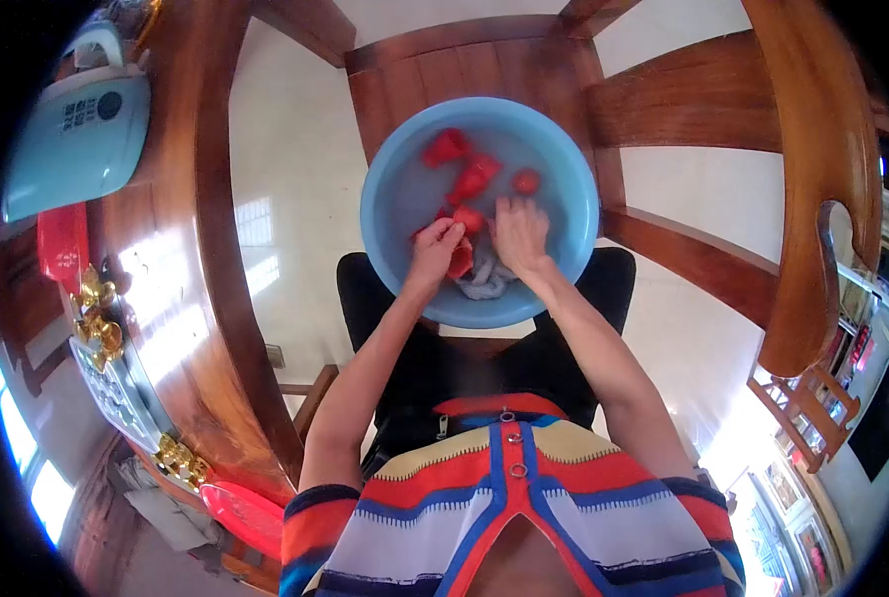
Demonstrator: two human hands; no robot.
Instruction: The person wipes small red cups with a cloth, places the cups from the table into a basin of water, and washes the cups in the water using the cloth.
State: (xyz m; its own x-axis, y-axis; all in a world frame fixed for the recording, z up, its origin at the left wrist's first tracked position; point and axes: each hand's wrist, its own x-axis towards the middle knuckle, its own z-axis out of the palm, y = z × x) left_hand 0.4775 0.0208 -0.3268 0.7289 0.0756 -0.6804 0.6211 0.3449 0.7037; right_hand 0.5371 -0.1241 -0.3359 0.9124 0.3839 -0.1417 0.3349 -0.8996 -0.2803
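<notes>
A round light-blue basin (377,209) of cloudy water sits on a wooden chair seat (444,75) in front of me. At its near left side my left hand (436,249) is closed, thumb and fingers pinching a glossy red piece (468,220); its exact kind cannot be made out. Fingers stretched out, my right hand (520,234) reaches over the water in the middle right. Just beyond it is a small round red thing (526,181). Two larger curved red pieces, one red piece (446,147) behind another red piece (474,177), lie farther back. A wet grey cloth (486,277) lies between my wrists.
To the left stands a glossy wooden table (181,298) bearing a light-blue appliance (86,134), a red item (63,249) and a tray with gold handles (116,383). A red stool top (250,517) is at lower left. The chair's curved armrest (822,149) rises on the right.
</notes>
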